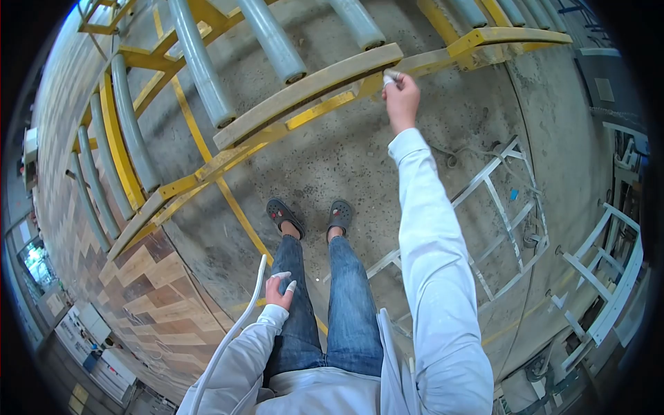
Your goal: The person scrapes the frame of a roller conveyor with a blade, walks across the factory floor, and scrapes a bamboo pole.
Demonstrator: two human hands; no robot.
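Observation:
My right hand [401, 98] reaches forward beside the end of a wooden board [311, 90] on the yellow roller frame [321, 111]. Its fingers are curled together, with pale coverings on some fingertips; whatever they hold, if anything, is too small to make out. Down by my left thigh, my left hand [280, 290] has its fingers partly spread, with white coverings on them and nothing visible in it. A white hose or cable [238, 321] runs past that hand along my left arm. Grey rollers [200, 62] lie across the frame beyond the board.
White metal frames [501, 200] lie on the concrete floor to the right, with a thin cable [477, 151] near them. More white frames [609, 277] are at the far right. Wood-patterned flooring [159, 290] is on the left. A yellow line [238, 211] crosses the floor.

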